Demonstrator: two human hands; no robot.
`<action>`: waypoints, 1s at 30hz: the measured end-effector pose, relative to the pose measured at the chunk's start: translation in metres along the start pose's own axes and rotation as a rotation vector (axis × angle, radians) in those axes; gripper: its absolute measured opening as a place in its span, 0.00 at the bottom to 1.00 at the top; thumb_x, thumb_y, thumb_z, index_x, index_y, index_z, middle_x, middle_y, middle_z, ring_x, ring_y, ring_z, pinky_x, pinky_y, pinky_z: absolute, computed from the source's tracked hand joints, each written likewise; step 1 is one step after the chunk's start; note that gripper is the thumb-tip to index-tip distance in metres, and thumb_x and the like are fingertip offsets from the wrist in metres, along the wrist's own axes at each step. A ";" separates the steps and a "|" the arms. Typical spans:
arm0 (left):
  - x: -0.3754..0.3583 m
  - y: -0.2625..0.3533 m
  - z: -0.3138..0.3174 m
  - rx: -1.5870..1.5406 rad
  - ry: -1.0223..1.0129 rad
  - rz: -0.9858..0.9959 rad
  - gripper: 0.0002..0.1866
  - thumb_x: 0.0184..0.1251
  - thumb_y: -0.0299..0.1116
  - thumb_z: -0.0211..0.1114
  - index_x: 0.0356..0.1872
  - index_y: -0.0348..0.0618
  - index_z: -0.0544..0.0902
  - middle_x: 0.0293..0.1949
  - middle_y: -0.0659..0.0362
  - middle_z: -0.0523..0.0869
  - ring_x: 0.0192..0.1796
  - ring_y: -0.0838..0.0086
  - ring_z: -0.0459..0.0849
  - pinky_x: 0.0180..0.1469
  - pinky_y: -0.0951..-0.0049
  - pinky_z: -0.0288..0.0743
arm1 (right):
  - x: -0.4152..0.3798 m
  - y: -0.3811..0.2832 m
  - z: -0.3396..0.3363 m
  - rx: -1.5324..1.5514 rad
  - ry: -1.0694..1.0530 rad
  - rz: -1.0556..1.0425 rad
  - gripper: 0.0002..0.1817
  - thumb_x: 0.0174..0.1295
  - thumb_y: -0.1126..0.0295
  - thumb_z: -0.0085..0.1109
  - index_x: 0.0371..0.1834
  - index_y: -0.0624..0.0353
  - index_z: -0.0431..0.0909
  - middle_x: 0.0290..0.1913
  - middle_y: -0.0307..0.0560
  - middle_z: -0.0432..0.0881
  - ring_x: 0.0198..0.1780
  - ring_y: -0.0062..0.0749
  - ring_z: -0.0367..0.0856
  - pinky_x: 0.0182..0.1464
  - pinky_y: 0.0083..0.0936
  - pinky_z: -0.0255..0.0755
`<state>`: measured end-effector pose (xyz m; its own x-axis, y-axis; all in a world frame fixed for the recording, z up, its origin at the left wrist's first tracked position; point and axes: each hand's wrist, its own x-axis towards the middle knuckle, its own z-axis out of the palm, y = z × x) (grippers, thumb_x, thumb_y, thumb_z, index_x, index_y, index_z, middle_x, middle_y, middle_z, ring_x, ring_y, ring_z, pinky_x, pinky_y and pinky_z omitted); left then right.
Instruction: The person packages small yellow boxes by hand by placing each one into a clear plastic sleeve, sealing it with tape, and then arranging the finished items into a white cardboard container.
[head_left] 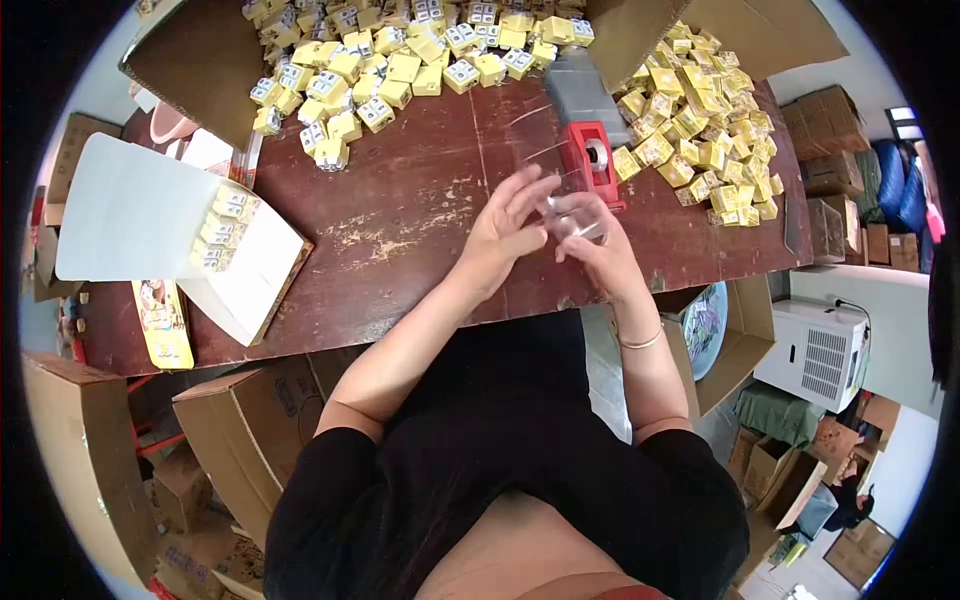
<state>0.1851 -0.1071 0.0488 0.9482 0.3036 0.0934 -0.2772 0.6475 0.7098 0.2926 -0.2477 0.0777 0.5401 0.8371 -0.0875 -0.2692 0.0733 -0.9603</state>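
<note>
Hands: both are raised over the near part of the brown table (pixel 400 285), close together, palms turned roughly inward. The left hand (pixel 507 235) has its fingers loosely spread and the thumb held apart from them; nothing is clearly visible in its grasp. The right hand (pixel 603 248) is curled, apparently pinching a clear piece (pixel 585 227) between thumb and fingers.

Key relation: the clear piece lies within the right hand's curl, on the side facing the left hand. The right hand is therefore the nearer one; the left thumb tip sits just beside it. Contact on the left side: cannot tell, owing to glare and blur. Long axis of the piece: not resolvable, nor is its material.

Beyond the right hand stands the red tape dispenser (pixel 579 160), its length running roughly away from the person. The right hand overlaps its near end in this view; touching or apart, cannot tell. A grey block (pixel 578 88) lies behind it.

Surroundings: yellow boxes (pixel 404 68) heaped at the back, a second heap (pixel 715 150) to the right, an open white box (pixel 250 285) at the left.
</note>
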 end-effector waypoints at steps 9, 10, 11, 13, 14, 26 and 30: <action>0.010 0.010 -0.001 -0.081 0.191 -0.092 0.27 0.66 0.26 0.59 0.66 0.45 0.65 0.69 0.51 0.70 0.70 0.62 0.68 0.65 0.54 0.69 | 0.073 0.026 -0.149 -0.478 0.490 -0.291 0.03 0.63 0.79 0.61 0.38 0.63 0.81 0.28 0.30 0.78 0.27 0.09 0.69 0.30 0.09 0.63; 0.014 0.007 -0.005 -0.065 0.258 -0.127 0.26 0.67 0.28 0.59 0.66 0.46 0.65 0.68 0.50 0.70 0.70 0.62 0.68 0.65 0.54 0.69 | 0.077 0.027 -0.149 -0.411 0.573 -0.322 0.03 0.63 0.80 0.61 0.37 0.63 0.81 0.28 0.29 0.78 0.27 0.08 0.69 0.30 0.09 0.62; 0.017 0.005 -0.009 -0.049 0.328 -0.166 0.26 0.68 0.30 0.59 0.66 0.46 0.65 0.68 0.49 0.71 0.69 0.61 0.69 0.65 0.53 0.69 | 0.079 0.028 -0.148 -0.341 0.656 -0.348 0.03 0.63 0.80 0.61 0.37 0.62 0.81 0.28 0.29 0.78 0.26 0.08 0.68 0.29 0.09 0.60; 0.017 0.002 -0.017 -0.020 0.337 -0.185 0.24 0.69 0.31 0.58 0.65 0.46 0.66 0.67 0.50 0.72 0.69 0.62 0.69 0.65 0.55 0.69 | 0.076 0.029 -0.147 -0.386 0.652 -0.328 0.03 0.63 0.80 0.61 0.37 0.62 0.81 0.28 0.29 0.78 0.26 0.08 0.68 0.29 0.09 0.61; 0.018 0.000 -0.020 0.009 0.333 -0.207 0.23 0.70 0.32 0.58 0.65 0.46 0.68 0.67 0.51 0.72 0.69 0.63 0.69 0.65 0.56 0.68 | 0.072 0.029 -0.148 -0.435 0.657 -0.315 0.03 0.63 0.80 0.61 0.37 0.62 0.81 0.28 0.29 0.78 0.27 0.08 0.69 0.30 0.09 0.61; 0.027 -0.025 -0.003 1.901 -0.724 0.454 0.23 0.62 0.27 0.58 0.60 0.54 0.75 0.63 0.59 0.73 0.68 0.62 0.68 0.69 0.47 0.64 | 0.036 0.016 -0.178 -0.568 0.722 -0.343 0.07 0.63 0.77 0.63 0.43 0.64 0.82 0.33 0.38 0.84 0.31 0.15 0.77 0.36 0.15 0.71; 0.026 -0.003 -0.017 1.892 -0.662 0.273 0.17 0.52 0.28 0.66 0.45 0.46 0.75 0.49 0.57 0.76 0.58 0.60 0.74 0.63 0.55 0.71 | 0.066 0.007 -0.189 -1.273 0.680 -0.343 0.20 0.56 0.67 0.70 0.51 0.63 0.80 0.43 0.53 0.84 0.40 0.37 0.82 0.46 0.29 0.76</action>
<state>0.2074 -0.0892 0.0376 0.9396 -0.2895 0.1825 -0.3328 -0.8972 0.2902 0.4769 -0.2942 0.0149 0.7884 0.4432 0.4267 0.6144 -0.6031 -0.5087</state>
